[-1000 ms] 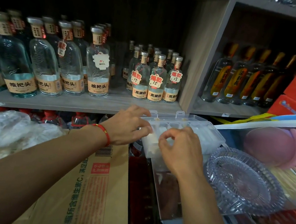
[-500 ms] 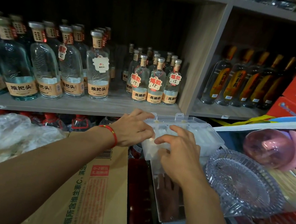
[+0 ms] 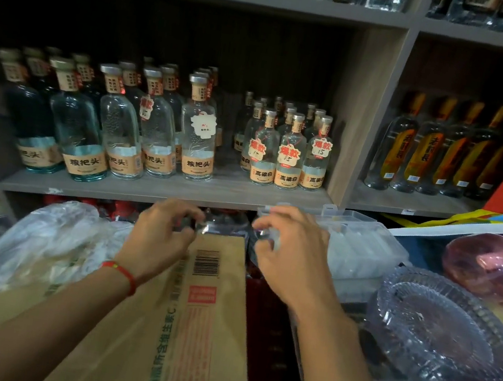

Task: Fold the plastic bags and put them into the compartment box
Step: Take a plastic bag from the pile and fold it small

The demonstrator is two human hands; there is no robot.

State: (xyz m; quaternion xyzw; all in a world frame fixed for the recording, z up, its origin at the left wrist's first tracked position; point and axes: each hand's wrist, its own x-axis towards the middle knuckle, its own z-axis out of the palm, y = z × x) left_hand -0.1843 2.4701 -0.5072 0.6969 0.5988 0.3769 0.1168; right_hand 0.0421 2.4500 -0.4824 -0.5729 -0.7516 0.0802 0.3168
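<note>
Compartment box (image 3: pixel 362 250), glass dish (image 3: pixel 442 329) beside, cardboard carton (image 3: pixel 188 328) left, bottles (image 3: pixel 199 136) behind

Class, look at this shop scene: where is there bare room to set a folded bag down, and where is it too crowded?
Free: the cardboard box top, between the bag pile and the glass dish; also the shelf front edge before the bottles. Crowded: around the compartment box, hemmed in by the dish and the right hand.
</note>
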